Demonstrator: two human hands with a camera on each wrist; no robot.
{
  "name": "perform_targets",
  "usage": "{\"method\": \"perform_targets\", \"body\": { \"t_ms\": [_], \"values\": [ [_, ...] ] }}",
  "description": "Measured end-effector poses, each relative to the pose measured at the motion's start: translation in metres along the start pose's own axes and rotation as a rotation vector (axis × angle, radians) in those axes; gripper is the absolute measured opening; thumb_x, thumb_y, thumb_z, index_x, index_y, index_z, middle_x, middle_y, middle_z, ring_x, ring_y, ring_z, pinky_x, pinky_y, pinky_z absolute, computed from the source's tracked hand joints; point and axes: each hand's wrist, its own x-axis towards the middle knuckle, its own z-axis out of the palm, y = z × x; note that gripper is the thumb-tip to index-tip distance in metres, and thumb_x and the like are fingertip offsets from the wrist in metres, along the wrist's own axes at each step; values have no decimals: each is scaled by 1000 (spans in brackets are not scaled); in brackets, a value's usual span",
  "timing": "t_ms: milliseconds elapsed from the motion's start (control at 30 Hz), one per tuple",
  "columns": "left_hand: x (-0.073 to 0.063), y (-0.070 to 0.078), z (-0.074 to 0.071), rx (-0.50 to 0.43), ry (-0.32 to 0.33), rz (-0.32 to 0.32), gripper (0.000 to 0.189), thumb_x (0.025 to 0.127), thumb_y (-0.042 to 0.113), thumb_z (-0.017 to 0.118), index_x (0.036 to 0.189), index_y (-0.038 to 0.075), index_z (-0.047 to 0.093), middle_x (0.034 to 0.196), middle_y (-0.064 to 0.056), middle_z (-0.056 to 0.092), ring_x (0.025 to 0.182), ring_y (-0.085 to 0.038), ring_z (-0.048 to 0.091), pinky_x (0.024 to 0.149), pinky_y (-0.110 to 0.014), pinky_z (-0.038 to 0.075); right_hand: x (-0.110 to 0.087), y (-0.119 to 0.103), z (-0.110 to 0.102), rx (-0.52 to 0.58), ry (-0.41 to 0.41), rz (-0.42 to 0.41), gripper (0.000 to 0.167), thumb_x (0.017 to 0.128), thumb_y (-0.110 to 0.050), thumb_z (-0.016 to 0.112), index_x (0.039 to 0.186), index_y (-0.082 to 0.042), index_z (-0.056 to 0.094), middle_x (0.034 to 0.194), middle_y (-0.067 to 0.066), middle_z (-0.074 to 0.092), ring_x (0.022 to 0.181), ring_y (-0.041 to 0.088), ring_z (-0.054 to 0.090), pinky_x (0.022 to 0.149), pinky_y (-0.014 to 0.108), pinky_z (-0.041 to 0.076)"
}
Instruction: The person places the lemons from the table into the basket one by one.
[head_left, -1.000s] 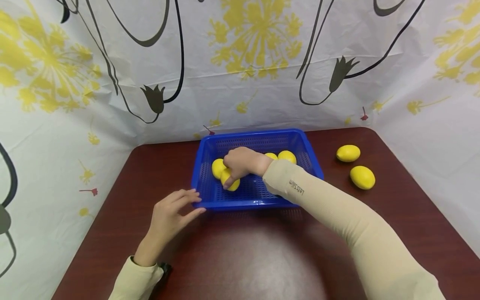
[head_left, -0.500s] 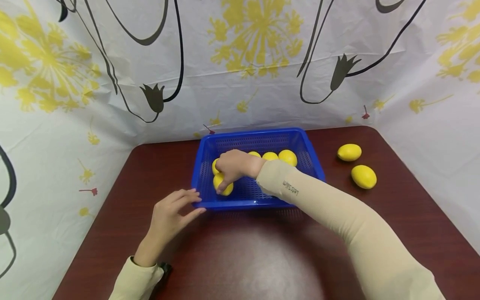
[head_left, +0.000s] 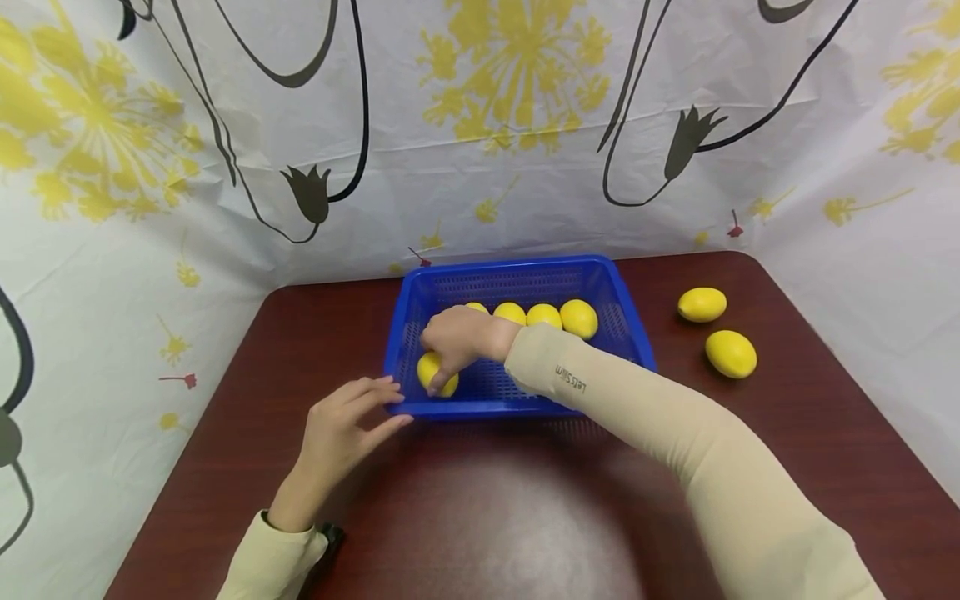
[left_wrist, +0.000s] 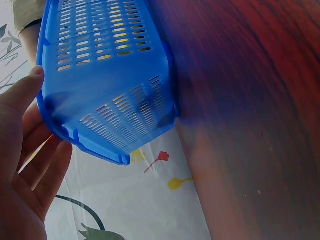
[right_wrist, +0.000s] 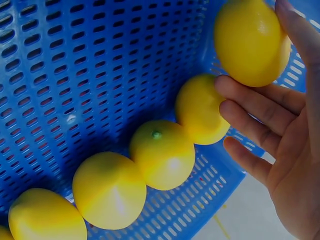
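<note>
My right hand (head_left: pixel 461 335) reaches into the blue plastic basket (head_left: pixel 517 408) and grips a yellow lemon (head_left: pixel 435 372) by the left wall. In the right wrist view, that lemon (right_wrist: pixel 250 42) lies between thumb and fingers, close to the end of a row of lemons (right_wrist: pixel 162 155) along the basket's long side. My left hand (head_left: pixel 341 429) holds the front left corner of the basket. In the left wrist view, the thumb presses one side of the basket's rim (left_wrist: pixel 42 100) and the fingers lie round the other side.
Two more lemons, one farther back (head_left: pixel 702 305) and one nearer (head_left: pixel 731 354), lie on the dark red-brown table (head_left: pixel 480 500) to the right of the basket. A white patterned sheet (head_left: pixel 495 200) hangs behind the table and along both sides.
My right hand has moved left and slightly toward me inside the basket, carrying the lemon to the left wall. More of the row shows behind it. The left hand has stayed still.
</note>
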Motion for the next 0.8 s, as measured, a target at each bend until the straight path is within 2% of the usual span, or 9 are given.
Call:
{"method": "perform_targets", "body": {
  "t_ms": [267,800],
  "values": [
    [-1,-1,-1,-3,-23,-13,32,71,32,88,95,14,77,99,-1,76,99,-17,73,86,-37,59,3,0,11,-55,-23,-2,64,72,-77,68,101,-20,70,87,-4,70,78,14,62,76,36,57],
    [0,-1,0,-7,-16,-7,34,68,29,90,94,13,77,97,-1,76,98,-18,74,84,-37,59,3,3,15,-50,-15,-17,65,74,-77,67,103,-19,71,81,-4,69,72,13,59,74,31,56]
  ]
}}
